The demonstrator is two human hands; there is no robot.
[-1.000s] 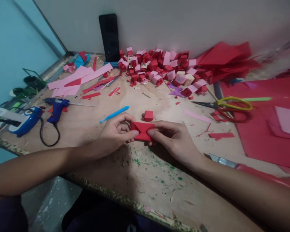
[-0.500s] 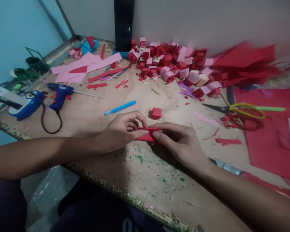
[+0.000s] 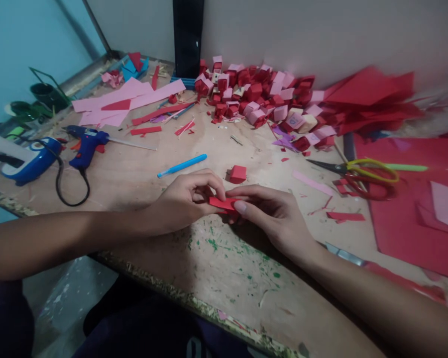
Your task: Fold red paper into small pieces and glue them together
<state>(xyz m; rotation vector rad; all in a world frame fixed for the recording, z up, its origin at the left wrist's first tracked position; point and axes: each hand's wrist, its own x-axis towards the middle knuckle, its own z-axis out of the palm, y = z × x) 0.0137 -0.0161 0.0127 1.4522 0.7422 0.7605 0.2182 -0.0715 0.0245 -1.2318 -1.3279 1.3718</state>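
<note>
Between my two hands is a small piece of red paper (image 3: pixel 223 203), apparently folded, held just above the wooden table (image 3: pixel 134 181). My left hand (image 3: pixel 190 196) pinches its left end, fingers curled and the thumb underneath. On the right end, my right hand (image 3: pixel 269 209) grips with the thumb on top and the fingers behind. Its underside is hidden. Just beyond the fingertips sits a small red paper box (image 3: pixel 238 174). A blue pen (image 3: pixel 182 165) lies beyond my left hand.
Red and pink paper boxes (image 3: pixel 254 92) are heaped at the back. Scissors (image 3: pixel 362 171) and a utility knife (image 3: pixel 345 254) lie right, near red sheets (image 3: pixel 414 214). A blue glue gun (image 3: pixel 85 149) lies left, with pink paper strips (image 3: pixel 115 102) behind it.
The red paper has turned in my fingers, so a flat face now shows where a raised fold stood. My left thumb has moved from its top to below. The view has shifted slightly.
</note>
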